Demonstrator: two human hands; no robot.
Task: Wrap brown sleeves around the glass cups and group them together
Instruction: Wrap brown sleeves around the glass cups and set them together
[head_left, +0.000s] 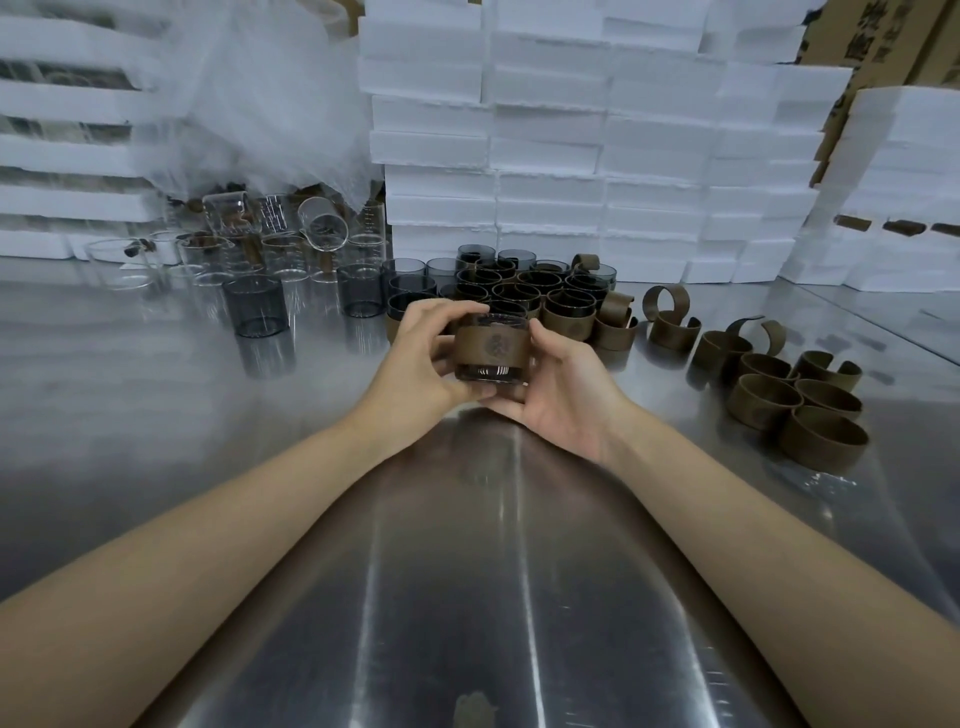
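A dark glass cup (491, 371) with a brown sleeve (492, 344) round its middle is held just above the steel table (156, 415). My left hand (423, 358) grips its left side with curled fingers and my right hand (558, 392) cups its right side and base. Behind it stands a cluster of sleeved dark cups (535, 293). Bare smoky cups (254, 306) stand to the left. Loose brown sleeves (795, 400) lie at the right, some curled open, some closed into rings.
Clear glass cups (275, 244), some tipped over, lie at the back left under bubble wrap (270, 93). Stacked white foam boxes (597, 156) wall the back and right. Cardboard cartons (893, 41) stand at the top right.
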